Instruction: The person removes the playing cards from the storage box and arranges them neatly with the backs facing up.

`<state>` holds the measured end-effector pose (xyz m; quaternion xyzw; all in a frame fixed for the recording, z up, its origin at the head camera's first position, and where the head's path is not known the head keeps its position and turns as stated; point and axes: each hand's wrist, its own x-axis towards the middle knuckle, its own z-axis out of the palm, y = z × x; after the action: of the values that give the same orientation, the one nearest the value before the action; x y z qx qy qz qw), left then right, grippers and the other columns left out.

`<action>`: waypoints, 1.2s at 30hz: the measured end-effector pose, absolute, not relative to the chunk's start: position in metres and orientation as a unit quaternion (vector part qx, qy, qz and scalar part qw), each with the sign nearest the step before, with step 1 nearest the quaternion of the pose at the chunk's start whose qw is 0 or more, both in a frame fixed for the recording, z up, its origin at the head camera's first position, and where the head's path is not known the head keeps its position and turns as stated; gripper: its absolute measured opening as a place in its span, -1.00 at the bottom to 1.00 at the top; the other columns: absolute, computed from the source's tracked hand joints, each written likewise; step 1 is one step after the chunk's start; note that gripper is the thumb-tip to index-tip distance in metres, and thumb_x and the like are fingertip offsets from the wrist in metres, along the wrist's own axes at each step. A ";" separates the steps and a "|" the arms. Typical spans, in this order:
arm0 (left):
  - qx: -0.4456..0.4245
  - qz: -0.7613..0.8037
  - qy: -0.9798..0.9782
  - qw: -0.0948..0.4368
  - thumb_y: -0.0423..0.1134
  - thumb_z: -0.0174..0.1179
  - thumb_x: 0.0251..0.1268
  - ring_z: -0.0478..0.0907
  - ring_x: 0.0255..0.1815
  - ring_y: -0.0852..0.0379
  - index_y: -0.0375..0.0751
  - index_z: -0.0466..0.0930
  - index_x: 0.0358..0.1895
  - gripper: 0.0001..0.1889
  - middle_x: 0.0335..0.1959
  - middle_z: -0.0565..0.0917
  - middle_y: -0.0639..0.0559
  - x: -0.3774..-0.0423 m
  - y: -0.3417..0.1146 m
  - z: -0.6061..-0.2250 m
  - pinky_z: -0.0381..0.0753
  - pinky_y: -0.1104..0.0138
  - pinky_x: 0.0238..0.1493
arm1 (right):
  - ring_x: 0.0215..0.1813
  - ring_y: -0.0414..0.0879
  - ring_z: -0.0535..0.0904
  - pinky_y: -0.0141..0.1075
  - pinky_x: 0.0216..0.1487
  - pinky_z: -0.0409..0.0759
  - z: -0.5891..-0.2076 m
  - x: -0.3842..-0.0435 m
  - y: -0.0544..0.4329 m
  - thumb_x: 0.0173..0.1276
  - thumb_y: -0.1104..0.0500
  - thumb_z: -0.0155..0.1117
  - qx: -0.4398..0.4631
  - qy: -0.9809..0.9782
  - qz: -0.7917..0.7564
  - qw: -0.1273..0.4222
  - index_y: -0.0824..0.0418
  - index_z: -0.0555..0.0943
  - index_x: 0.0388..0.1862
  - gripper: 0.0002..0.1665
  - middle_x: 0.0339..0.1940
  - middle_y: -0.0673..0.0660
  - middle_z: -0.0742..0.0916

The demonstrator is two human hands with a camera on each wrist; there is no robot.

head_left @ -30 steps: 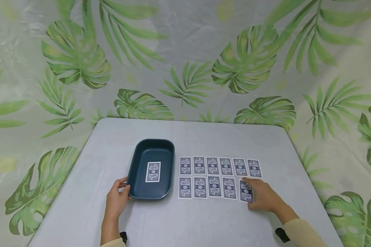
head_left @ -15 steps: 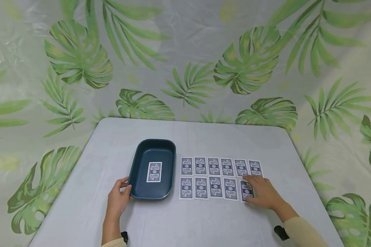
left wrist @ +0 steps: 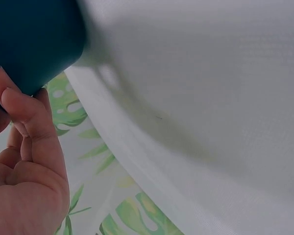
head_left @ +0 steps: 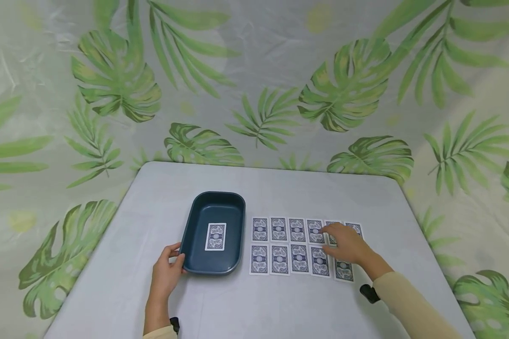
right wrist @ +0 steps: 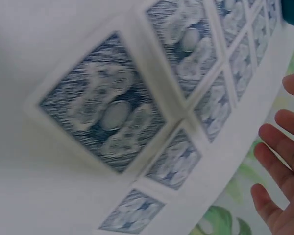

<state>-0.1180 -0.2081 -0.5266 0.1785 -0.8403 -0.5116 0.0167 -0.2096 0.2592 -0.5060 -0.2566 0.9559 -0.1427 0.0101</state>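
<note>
In the head view, my left hand (head_left: pixel 165 273) holds the near left corner of a dark teal tray (head_left: pixel 225 264), with the thumb at its rim. The left wrist view has the same hand (left wrist: pixel 32 152) gripping the tray's edge (left wrist: pixel 36 39). A playing card (head_left: pixel 215 237) lies back up inside the tray. My right hand (head_left: pixel 348 244) hovers over the right end of two card rows with fingers spread and nothing in them. It partly hides several cards, among them the end card of the near row (head_left: pixel 343 272). The right wrist view shows the fingers (right wrist: pixel 281 152) apart from the cards.
Several blue-backed playing cards (head_left: pixel 278 230) lie in two neat rows right of the tray, face down. A white cloth (head_left: pixel 297 193) covers the table. Leaf-patterned fabric (head_left: pixel 258 117) hangs behind it and around the sides.
My right hand has left the end card of the near row and moved up and left over the rows. My left hand stays on the tray. The head view has shifted slightly.
</note>
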 end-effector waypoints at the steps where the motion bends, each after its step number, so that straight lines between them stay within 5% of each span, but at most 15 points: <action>1: 0.178 -0.513 -0.840 0.017 -0.36 0.02 0.46 0.58 -0.46 0.11 -0.34 0.34 0.32 -0.59 0.05 0.50 -0.37 -0.118 -0.208 -0.526 0.54 0.40 -0.39 | 0.19 0.24 0.51 0.21 0.18 0.37 -0.503 -0.213 0.255 0.21 0.13 0.35 -0.257 0.956 -0.143 0.015 0.28 0.61 0.08 -0.54 0.08 0.24 0.67; 17: 0.173 -0.528 -0.831 0.028 -0.38 0.04 0.45 0.59 -0.48 0.09 -0.34 0.38 0.29 -0.61 0.04 0.51 -0.38 -0.122 -0.206 -0.526 0.57 0.36 -0.40 | 0.19 0.21 0.50 0.19 0.17 0.37 -0.473 -0.255 0.177 0.27 0.09 0.28 -0.339 0.931 -0.137 -0.008 0.27 0.59 0.13 -0.52 0.10 0.23 0.66; 36: 0.170 -0.526 -0.833 0.025 -0.38 0.04 0.46 0.59 -0.48 0.11 -0.33 0.37 0.30 -0.61 0.04 0.53 -0.34 -0.120 -0.214 -0.533 0.55 0.34 -0.40 | 0.27 0.14 0.46 0.14 0.24 0.33 -0.459 -0.280 0.094 0.32 0.05 0.23 -0.369 0.918 -0.140 0.031 0.24 0.58 0.19 -0.49 0.17 0.16 0.64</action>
<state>-0.1199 -0.2137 -0.5326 0.1696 -0.8333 -0.5256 0.0248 -0.2796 0.0937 -0.4587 -0.3688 0.9184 -0.1400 0.0306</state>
